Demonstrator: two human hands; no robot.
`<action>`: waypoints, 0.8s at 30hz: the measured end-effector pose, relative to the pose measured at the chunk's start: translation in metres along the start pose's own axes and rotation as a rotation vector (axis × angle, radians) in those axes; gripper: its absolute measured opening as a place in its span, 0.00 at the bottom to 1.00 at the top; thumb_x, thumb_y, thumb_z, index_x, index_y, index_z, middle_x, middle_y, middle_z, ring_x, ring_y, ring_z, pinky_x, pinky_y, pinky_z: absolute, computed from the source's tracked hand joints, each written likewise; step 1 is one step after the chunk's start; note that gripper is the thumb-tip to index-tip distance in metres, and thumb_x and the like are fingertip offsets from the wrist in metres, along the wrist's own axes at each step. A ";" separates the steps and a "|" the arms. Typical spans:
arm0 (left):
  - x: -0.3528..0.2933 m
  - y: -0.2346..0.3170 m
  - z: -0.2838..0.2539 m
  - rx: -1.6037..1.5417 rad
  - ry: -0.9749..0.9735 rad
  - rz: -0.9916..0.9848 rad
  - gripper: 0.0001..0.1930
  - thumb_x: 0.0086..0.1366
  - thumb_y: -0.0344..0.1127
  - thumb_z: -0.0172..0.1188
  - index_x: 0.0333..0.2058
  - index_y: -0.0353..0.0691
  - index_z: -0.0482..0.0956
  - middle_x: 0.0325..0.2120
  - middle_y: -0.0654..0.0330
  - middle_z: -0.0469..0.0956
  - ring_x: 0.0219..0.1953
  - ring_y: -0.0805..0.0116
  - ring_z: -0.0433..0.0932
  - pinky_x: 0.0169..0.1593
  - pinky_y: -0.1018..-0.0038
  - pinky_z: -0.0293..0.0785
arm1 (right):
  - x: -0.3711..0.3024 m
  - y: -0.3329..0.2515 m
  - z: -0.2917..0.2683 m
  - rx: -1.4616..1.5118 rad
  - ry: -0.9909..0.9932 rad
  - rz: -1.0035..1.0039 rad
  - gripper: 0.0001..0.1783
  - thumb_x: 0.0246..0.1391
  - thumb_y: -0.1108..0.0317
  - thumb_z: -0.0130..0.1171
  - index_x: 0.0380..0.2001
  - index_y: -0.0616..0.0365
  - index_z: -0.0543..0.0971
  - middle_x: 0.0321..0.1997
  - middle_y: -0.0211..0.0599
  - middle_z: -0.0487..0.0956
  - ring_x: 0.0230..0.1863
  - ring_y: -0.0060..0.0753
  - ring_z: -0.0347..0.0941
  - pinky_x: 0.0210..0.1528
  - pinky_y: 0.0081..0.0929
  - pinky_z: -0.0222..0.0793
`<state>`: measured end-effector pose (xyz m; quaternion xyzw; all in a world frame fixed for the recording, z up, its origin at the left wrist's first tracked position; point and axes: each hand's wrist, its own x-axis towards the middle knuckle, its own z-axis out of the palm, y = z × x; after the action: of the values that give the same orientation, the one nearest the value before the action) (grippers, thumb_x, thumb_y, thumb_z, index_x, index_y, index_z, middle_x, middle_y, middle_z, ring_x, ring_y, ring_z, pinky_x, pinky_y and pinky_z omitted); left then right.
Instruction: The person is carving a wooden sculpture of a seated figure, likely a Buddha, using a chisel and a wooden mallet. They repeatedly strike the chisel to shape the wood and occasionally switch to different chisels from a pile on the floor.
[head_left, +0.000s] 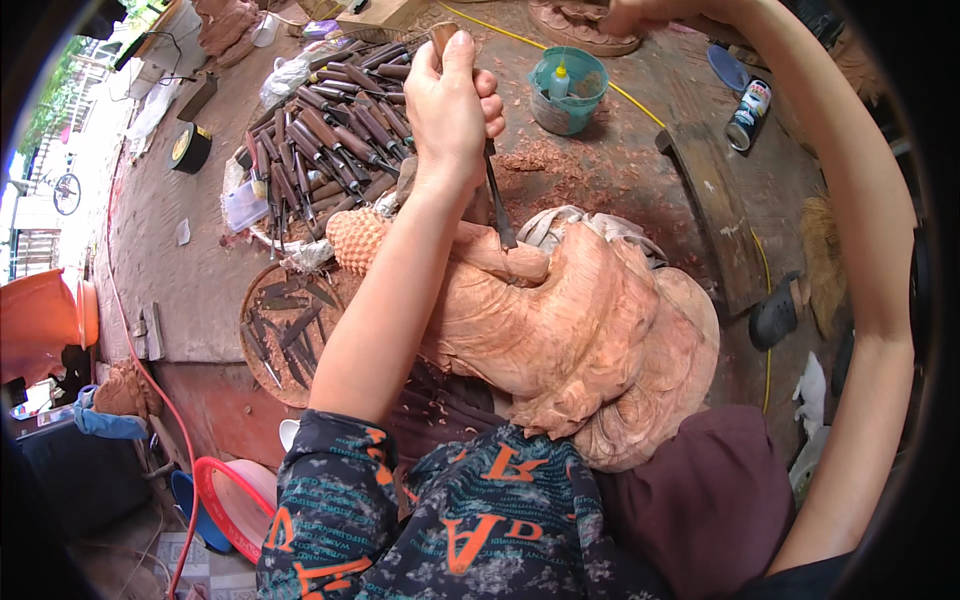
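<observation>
My left hand (455, 110) is closed around a carving chisel (497, 205), with the wooden handle top showing above the thumb. The chisel points down, and its blade tip rests on a reddish wooden statue (590, 320) lying across my lap. Knobbly carved curls (358, 240) cover the statue's head end, partly hidden behind my left forearm. A pale cloth (640, 235) is tucked by its far side. My right arm curves up along the right side. My right hand (645, 12) is at the top edge, cut off by the frame, so its grip cannot be made out.
A heap of wooden-handled carving tools (335, 135) lies at the left, near a round tray of blades (290, 325). Beyond the statue stand a green tub (567, 100) with a small bottle and a spray can (748, 115). A yellow cord (640, 105) crosses the floor beside a wooden plank (715, 210).
</observation>
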<state>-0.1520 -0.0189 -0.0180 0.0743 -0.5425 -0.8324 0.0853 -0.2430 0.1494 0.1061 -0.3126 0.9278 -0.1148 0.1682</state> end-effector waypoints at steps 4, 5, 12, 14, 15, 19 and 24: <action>0.000 -0.003 0.001 -0.007 -0.013 -0.010 0.11 0.67 0.42 0.48 0.41 0.41 0.65 0.17 0.67 0.61 0.14 0.82 0.56 0.16 0.85 0.51 | -0.014 -0.021 -0.011 0.139 -0.094 0.191 0.16 0.37 0.73 0.59 0.35 0.59 0.73 0.21 0.29 0.71 0.23 0.24 0.67 0.25 0.23 0.63; -0.002 -0.001 -0.008 0.006 0.015 -0.008 0.10 0.67 0.41 0.47 0.40 0.42 0.65 0.17 0.67 0.61 0.14 0.82 0.56 0.16 0.84 0.51 | -0.005 -0.021 -0.002 0.073 -0.159 0.066 0.16 0.38 0.73 0.58 0.35 0.59 0.72 0.22 0.29 0.71 0.23 0.24 0.66 0.25 0.23 0.63; 0.006 0.001 0.004 -0.086 -0.004 0.005 0.10 0.67 0.41 0.49 0.38 0.42 0.64 0.17 0.67 0.61 0.14 0.81 0.57 0.15 0.83 0.53 | -0.019 -0.001 0.001 0.219 0.063 0.207 0.09 0.41 0.72 0.58 0.28 0.61 0.72 0.18 0.30 0.70 0.18 0.21 0.63 0.21 0.22 0.58; 0.010 0.001 -0.001 -0.041 -0.044 0.014 0.09 0.66 0.41 0.49 0.33 0.44 0.61 0.16 0.66 0.62 0.12 0.81 0.58 0.13 0.81 0.55 | -0.025 -0.015 0.009 0.419 0.261 0.180 0.07 0.41 0.72 0.59 0.25 0.62 0.73 0.15 0.30 0.70 0.16 0.21 0.63 0.20 0.23 0.59; 0.009 0.002 -0.004 -0.034 -0.038 0.015 0.09 0.66 0.41 0.49 0.33 0.44 0.62 0.16 0.66 0.62 0.12 0.81 0.58 0.13 0.81 0.55 | -0.018 -0.025 0.007 0.369 0.269 0.329 0.06 0.42 0.71 0.59 0.21 0.63 0.74 0.13 0.31 0.70 0.15 0.22 0.64 0.19 0.23 0.59; 0.011 0.004 -0.010 -0.022 -0.030 0.021 0.09 0.66 0.40 0.51 0.32 0.44 0.62 0.16 0.66 0.62 0.12 0.80 0.59 0.13 0.82 0.54 | -0.023 -0.019 0.006 0.396 0.247 0.146 0.06 0.42 0.71 0.58 0.20 0.63 0.74 0.13 0.31 0.71 0.15 0.22 0.65 0.19 0.23 0.60; 0.006 0.003 0.004 -0.053 -0.041 0.024 0.10 0.66 0.40 0.52 0.40 0.41 0.68 0.17 0.68 0.60 0.14 0.82 0.55 0.15 0.85 0.50 | -0.022 -0.011 0.005 0.502 0.198 0.078 0.07 0.41 0.70 0.58 0.23 0.63 0.76 0.14 0.33 0.72 0.16 0.24 0.66 0.19 0.24 0.61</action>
<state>-0.1588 -0.0183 -0.0140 0.0485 -0.5229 -0.8466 0.0860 -0.2186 0.1537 0.1107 -0.2124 0.8935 -0.3647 0.1531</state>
